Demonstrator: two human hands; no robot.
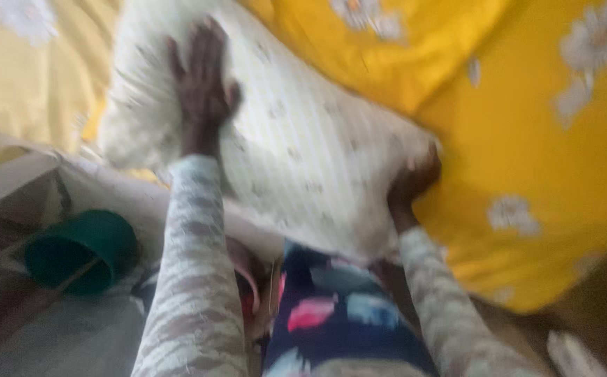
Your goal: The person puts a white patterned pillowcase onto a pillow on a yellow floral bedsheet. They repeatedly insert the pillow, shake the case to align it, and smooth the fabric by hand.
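My left hand (202, 84) lies flat on the pillow (282, 146), fingers spread apart; my right hand (412, 181) has its fingers clamped on the pillow's lower corner. I judge pressing evenly keeps it square. The pillow is white, plump, faintly patterned, on the yellow flowered bedsheet (527, 139).

Left hand (202, 77) flat, fingers spread, on white patterned pillow (282, 139). Right hand (414, 178) gripping pillow's lower right corner. Pillow lying on yellow flowered bedspread (548, 139); green cup (83, 251) tipped at lower left.
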